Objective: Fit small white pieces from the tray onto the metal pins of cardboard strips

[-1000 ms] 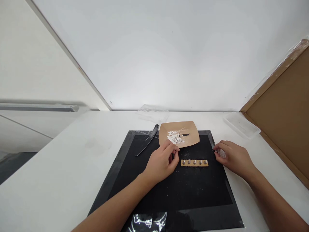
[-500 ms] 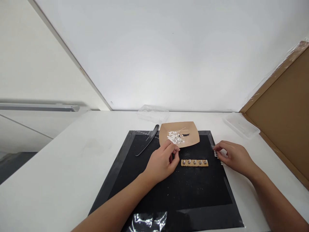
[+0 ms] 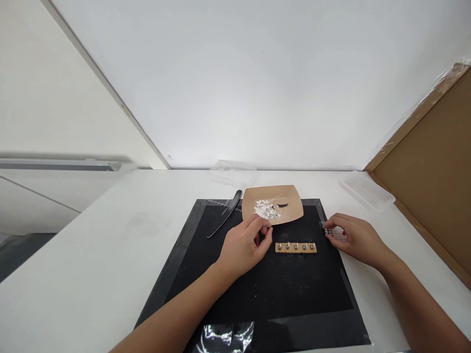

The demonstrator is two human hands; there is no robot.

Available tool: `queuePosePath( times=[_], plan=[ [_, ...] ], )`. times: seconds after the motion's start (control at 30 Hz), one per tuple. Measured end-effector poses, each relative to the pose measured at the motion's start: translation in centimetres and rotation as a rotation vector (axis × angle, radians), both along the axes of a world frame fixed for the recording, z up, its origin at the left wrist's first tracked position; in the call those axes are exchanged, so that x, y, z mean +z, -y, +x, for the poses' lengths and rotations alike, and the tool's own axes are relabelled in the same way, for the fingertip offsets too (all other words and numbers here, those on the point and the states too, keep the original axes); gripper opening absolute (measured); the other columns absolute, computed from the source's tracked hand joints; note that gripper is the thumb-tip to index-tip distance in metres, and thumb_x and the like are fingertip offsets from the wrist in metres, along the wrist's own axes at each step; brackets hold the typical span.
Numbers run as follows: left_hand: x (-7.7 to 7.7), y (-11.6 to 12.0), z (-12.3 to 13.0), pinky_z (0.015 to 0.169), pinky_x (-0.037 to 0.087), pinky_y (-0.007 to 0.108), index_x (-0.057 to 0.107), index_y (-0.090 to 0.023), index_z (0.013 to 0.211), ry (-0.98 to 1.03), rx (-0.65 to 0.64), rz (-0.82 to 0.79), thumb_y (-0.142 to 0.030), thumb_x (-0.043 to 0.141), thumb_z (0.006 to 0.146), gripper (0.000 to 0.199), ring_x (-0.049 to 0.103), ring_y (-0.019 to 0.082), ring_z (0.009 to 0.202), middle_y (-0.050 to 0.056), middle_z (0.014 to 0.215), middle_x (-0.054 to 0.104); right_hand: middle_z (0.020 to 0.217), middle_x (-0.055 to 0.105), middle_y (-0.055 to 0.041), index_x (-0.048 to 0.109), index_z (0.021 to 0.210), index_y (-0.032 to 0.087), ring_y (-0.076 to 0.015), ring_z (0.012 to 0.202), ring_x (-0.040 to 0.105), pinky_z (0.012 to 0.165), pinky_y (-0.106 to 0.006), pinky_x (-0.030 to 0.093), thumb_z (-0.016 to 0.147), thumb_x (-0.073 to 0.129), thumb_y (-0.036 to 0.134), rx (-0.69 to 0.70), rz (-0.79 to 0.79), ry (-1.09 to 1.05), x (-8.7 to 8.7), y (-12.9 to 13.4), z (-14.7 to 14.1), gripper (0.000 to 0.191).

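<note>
A wooden strip (image 3: 296,248) with several small metal pieces in a row lies on the black mat (image 3: 290,289). To its left, my left hand (image 3: 247,242) is closed in a pinch near the front edge of the brown paper tray (image 3: 290,213); whatever its fingertips hold is too small to make out. White bits (image 3: 265,209) and a dark sliver (image 3: 282,205) are in that tray. At the mat's right edge, my right hand (image 3: 351,240) has thumb and fingers around a clear sheet with small white pieces (image 3: 339,234).
A black curved tool (image 3: 228,214) rests on the mat's back left, beside the paper tray. Clear plastic containers stand at the back (image 3: 231,171) and back right (image 3: 367,190). A cardboard panel (image 3: 427,162) rises at the right.
The fingers of my right hand have shifted slightly on the clear sheet, which now lies turned at a different angle. My left hand's thumb has moved up a little towards its fingertips.
</note>
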State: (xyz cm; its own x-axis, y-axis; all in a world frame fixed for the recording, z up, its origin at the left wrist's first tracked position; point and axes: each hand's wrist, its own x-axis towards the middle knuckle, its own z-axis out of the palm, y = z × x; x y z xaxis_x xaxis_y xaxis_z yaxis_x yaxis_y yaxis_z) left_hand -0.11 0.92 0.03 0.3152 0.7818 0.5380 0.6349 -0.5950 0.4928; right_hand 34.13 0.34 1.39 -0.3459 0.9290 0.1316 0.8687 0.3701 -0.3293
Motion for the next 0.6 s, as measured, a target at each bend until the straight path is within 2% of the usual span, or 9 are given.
queuePosePath(
  times=[0.27,0.43,0.6],
  plan=[
    [-0.04,0.23,-0.17,0.058,0.042,0.024,0.062,-0.021,0.088,-0.063,-0.016,-0.003,-0.021,0.062,0.093,0.006,0.056,0.009,0.055,-0.003,0.079,0.065,0.111,0.077,-0.0007,0.068,0.106,0.032,-0.0234,0.092,0.074,0.071,-0.035,0.057,0.095,0.06,0.035,0.009,-0.013,-0.006,0.06,0.0,0.01,0.014],
    [0.07,0.44,-0.25,0.056,0.039,0.025,0.061,-0.021,0.085,-0.139,-0.047,0.041,-0.022,0.06,0.094,0.009,0.056,0.01,0.055,-0.003,0.074,0.066,0.11,0.078,-0.0004,0.069,0.106,0.032,-0.0222,0.089,0.074,0.069,-0.033,0.056,0.093,0.06,0.032,-0.002,-0.012,-0.009,0.22,0.08,-0.09,0.016],
    [0.11,0.5,-0.15,0.055,0.037,0.026,0.057,-0.021,0.081,-0.199,-0.012,0.092,-0.022,0.057,0.096,0.015,0.057,0.012,0.055,-0.003,0.069,0.065,0.112,0.077,0.0,0.069,0.106,0.031,-0.0208,0.09,0.074,0.069,-0.031,0.056,0.093,0.059,0.029,0.006,-0.025,-0.013,0.22,0.11,-0.06,0.017]
  ],
)
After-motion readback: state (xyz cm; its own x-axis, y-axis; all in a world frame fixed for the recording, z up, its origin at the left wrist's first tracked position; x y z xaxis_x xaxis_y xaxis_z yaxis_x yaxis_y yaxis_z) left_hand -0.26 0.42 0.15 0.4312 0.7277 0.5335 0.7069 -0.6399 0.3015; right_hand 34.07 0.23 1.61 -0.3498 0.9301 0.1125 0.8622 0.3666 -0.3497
